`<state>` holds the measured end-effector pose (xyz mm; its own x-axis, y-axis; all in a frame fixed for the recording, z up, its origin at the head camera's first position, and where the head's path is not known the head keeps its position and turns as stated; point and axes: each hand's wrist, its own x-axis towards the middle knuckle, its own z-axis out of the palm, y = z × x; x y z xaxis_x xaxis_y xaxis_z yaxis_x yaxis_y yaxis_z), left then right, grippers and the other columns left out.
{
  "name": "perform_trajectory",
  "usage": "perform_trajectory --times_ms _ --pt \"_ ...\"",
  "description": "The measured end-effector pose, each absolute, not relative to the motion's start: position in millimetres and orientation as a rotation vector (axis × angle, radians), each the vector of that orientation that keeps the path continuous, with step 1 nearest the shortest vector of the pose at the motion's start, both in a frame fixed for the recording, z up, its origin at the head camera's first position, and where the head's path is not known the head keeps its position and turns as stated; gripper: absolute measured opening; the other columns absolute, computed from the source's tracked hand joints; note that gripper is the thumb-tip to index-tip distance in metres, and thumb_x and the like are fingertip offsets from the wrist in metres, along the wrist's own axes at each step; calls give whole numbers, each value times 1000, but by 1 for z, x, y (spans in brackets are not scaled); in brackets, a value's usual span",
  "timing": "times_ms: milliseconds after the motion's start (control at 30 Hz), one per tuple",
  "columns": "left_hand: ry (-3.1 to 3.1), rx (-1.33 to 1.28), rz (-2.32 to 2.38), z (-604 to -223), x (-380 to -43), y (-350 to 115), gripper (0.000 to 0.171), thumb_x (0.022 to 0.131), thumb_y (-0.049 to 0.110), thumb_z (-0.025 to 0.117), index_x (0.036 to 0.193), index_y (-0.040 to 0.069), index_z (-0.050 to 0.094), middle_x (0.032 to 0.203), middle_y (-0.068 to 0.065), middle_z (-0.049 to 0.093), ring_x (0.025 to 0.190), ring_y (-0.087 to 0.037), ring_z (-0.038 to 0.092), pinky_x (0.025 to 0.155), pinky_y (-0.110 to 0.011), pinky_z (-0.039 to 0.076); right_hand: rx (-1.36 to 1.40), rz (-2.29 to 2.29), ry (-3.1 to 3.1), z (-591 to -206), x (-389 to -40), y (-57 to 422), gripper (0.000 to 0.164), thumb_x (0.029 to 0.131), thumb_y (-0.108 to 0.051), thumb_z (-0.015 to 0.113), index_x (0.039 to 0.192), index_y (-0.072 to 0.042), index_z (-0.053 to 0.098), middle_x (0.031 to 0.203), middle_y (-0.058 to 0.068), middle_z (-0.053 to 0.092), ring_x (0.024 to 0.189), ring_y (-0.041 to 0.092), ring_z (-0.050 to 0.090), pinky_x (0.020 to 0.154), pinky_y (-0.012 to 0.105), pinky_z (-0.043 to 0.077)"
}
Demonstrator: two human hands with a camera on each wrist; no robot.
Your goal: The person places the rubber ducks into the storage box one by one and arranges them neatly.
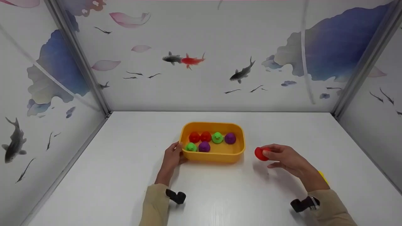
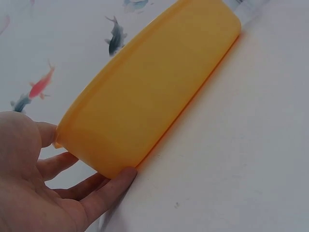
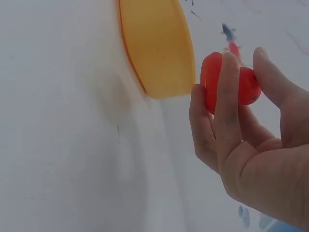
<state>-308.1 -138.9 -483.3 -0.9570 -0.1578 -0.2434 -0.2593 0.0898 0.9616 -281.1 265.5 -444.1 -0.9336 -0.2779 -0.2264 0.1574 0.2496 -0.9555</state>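
Note:
A yellow plastic tub [image 1: 213, 157] stands on the white table, with several small toy ducks in it. Two red ducks [image 1: 205, 136], two green ducks [image 1: 217, 137] and two purple ducks [image 1: 230, 138] lie inside. My left hand [image 1: 172, 157] grips the tub's left end, thumb at the rim and fingers along the lower wall, as the left wrist view shows. To the right of the tub, my right hand [image 1: 287, 158] pinches a red toy duck [image 3: 211, 82] between thumb and fingers, held above the table.
Partly hidden behind my right wrist, a yellow object [image 1: 323, 177] lies on the table [image 1: 216, 194]. White panels [image 1: 204, 91] printed with fish and petals enclose the table at the back and both sides.

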Motion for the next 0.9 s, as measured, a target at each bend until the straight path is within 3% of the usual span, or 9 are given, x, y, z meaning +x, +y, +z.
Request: perform_trajectory --times_ms 533,900 --pt "2268 -464 1995 -483 -309 -140 53 108 38 43 153 10 40 136 -16 61 94 -17 65 90 -30 60 -114 -1760 2109 -439 -277 245 58 91 -26 74 139 -1 53 130 9 60 113 22 60 93 32 60" --pt "2267 -455 1992 -483 -308 -138 54 107 39 43 153 11 40 138 -16 60 97 -18 65 91 -30 59 -145 -1745 2240 -419 -280 211 56 89 -30 77 132 -2 57 127 12 61 108 22 67 91 31 60"
